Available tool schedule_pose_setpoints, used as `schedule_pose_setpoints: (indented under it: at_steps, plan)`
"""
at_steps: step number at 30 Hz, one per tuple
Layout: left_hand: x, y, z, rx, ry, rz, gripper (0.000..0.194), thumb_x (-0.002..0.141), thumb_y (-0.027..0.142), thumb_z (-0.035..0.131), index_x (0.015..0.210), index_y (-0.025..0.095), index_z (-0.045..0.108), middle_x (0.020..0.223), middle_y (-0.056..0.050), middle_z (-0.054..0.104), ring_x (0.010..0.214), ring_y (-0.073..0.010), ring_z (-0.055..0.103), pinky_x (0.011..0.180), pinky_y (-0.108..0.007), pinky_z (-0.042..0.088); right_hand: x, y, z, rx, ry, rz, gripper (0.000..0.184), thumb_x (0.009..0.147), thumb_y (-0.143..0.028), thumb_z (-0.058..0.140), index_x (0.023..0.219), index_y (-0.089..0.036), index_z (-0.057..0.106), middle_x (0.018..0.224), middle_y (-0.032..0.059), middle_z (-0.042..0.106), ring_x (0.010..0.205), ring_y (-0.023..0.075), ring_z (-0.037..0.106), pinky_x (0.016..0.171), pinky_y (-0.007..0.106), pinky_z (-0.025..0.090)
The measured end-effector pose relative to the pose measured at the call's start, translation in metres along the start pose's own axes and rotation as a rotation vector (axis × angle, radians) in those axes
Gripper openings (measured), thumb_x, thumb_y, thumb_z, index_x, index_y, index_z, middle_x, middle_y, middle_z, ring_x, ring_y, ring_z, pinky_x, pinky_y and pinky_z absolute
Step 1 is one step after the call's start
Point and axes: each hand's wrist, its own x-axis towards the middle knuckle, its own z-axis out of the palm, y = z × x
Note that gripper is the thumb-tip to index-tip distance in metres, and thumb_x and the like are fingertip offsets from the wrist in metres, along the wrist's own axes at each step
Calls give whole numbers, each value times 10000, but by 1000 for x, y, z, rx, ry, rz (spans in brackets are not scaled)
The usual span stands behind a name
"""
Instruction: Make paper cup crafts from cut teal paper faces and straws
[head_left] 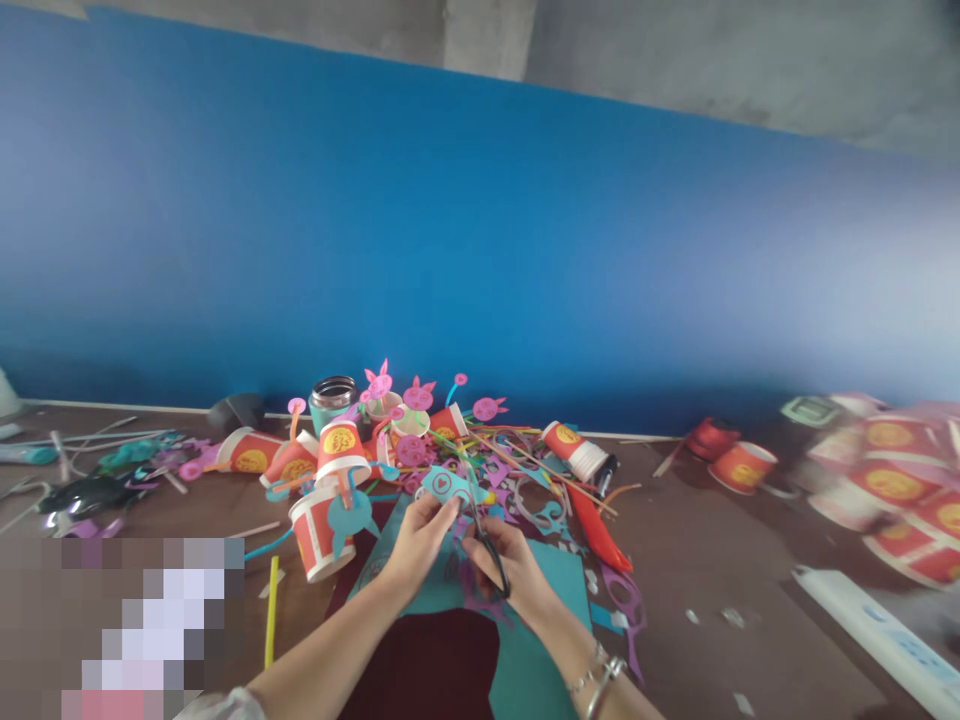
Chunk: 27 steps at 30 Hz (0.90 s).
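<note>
Between the fingertips of my left hand (421, 540) is a light-blue paper cutout (442, 484) with a drawn circle on it. My right hand (514, 562) grips black-handled scissors (491, 555), whose blades point up beside the cutout's right side. Under both hands lie teal paper sheets (559, 575) and a dark maroon sheet (431, 665). Left of my hands, one red-and-white paper cup (341, 450) stands on another paper cup (319, 540), which has a blue paper shape (351, 520) on its front.
Pink paper animal faces (418, 394), purple scraps and straws heap up behind my hands. A teal jar (334, 395) stands at the back. To the right are an orange-red object (604, 530), a white power strip (885, 630) and blurred stacked cups (892, 480). A blue partition (465, 230) rises behind.
</note>
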Motion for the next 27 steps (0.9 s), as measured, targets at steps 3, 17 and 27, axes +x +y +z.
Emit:
schedule_pose_setpoints:
  at_steps: [3, 17, 27]
  plan:
    - [2, 0, -2, 32, -65, 71, 270, 734, 420, 649, 692, 155, 623, 657, 8, 583, 626, -130, 496, 615, -233, 384, -1, 0, 0, 14, -22, 0, 410, 647, -522, 697, 757, -163, 533, 420, -71, 488, 335, 74, 432, 350, 179, 331]
    - [5, -1, -6, 51, -44, 25, 282, 708, 423, 668, 712, 143, 634, 680, -16, 599, 681, -153, 513, 653, -247, 403, -1, -3, -3, -36, -8, 7, 397, 660, -523, 685, 704, -164, 522, 391, -91, 422, 301, 47, 356, 311, 165, 254]
    - [1, 6, 1, 19, -35, -10, 320, 685, 461, 684, 676, 151, 607, 618, 16, 550, 593, -114, 460, 589, -222, 365, -1, -3, -1, -44, 6, 7, 390, 663, -517, 684, 708, -161, 531, 397, -80, 448, 308, 52, 380, 321, 166, 271]
